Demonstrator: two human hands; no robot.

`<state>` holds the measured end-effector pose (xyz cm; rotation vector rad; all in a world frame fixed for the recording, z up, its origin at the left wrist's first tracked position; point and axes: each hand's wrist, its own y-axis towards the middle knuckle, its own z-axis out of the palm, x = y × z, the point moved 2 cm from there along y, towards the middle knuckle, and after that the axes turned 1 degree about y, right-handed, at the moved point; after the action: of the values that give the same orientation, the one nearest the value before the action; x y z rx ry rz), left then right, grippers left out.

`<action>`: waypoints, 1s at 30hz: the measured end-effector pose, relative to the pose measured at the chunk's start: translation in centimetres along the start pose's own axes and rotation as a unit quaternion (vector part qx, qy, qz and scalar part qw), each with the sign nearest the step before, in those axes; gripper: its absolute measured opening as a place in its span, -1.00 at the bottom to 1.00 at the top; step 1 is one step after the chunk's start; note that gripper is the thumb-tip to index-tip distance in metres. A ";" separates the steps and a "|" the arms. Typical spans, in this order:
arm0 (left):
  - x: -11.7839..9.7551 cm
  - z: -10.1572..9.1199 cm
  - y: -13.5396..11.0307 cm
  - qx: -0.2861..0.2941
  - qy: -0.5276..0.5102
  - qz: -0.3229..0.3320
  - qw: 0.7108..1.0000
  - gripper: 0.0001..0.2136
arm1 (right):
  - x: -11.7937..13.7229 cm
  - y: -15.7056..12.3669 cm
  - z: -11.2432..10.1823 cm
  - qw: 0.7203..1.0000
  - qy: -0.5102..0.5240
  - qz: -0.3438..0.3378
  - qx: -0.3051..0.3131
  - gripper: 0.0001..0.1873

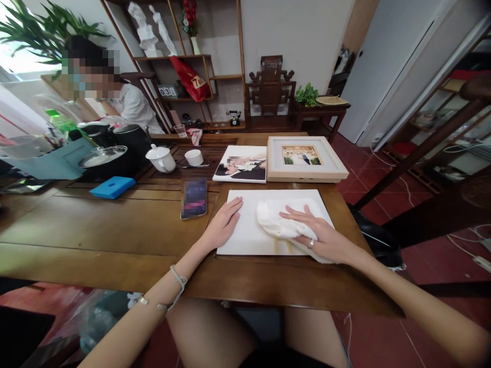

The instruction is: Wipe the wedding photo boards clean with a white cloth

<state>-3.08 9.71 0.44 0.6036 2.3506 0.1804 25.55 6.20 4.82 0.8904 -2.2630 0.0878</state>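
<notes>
A white rectangular board (247, 240) lies flat on the wooden table, with two short yellowish strips at its near edge. My left hand (223, 225) rests on the board's left side, fingers stretched out and holding nothing. On the right half of the board is a bunched white cloth (268, 220). My right hand (325, 236) presses down on this cloth and holds it, fingers spread over the top and a ring on one finger. Part of the cloth trails under the hand toward the near right edge, and the palm hides some of it.
Behind the board lie a photo panel (245, 171) and a light wooden picture frame (307, 176). A phone (194, 199), a blue block (112, 187), a white lidded cup (160, 158) and a small white bowl (194, 157) are to the left. Another person (138, 110) sits at the far left.
</notes>
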 end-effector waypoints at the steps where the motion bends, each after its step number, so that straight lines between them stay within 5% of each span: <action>1: 0.0 0.0 0.0 -0.002 0.000 0.001 1.000 -0.56 | -0.2 0.1 -0.2 1.000 0.004 0.007 -0.002 -0.46; 9: -0.1 -0.1 0.0 0.002 -0.004 -0.001 1.000 -0.57 | -4.9 3.4 -3.3 0.991 -0.032 0.113 -0.067 -0.50; 18: 0.0 0.1 0.0 -0.007 -0.004 0.000 1.000 -0.57 | 0.8 0.0 0.3 0.999 0.016 -0.020 0.027 -0.48; 25: 0.0 0.0 0.0 0.002 -0.004 -0.007 1.000 -0.57 | -3.9 4.0 -2.3 0.983 0.035 0.166 -0.069 -0.44; 28: 0.0 0.0 0.0 0.002 -0.004 -0.007 1.000 -0.57 | -3.6 5.2 -1.4 0.973 0.038 0.202 -0.103 -0.46; 30: 0.0 0.0 0.0 0.003 -0.003 -0.007 1.000 -0.57 | -2.1 4.9 0.0 0.982 0.028 0.167 -0.088 -0.47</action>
<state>-3.12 9.74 0.44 0.5890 2.3500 0.1660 23.58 11.19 4.38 0.4066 -2.3061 0.0599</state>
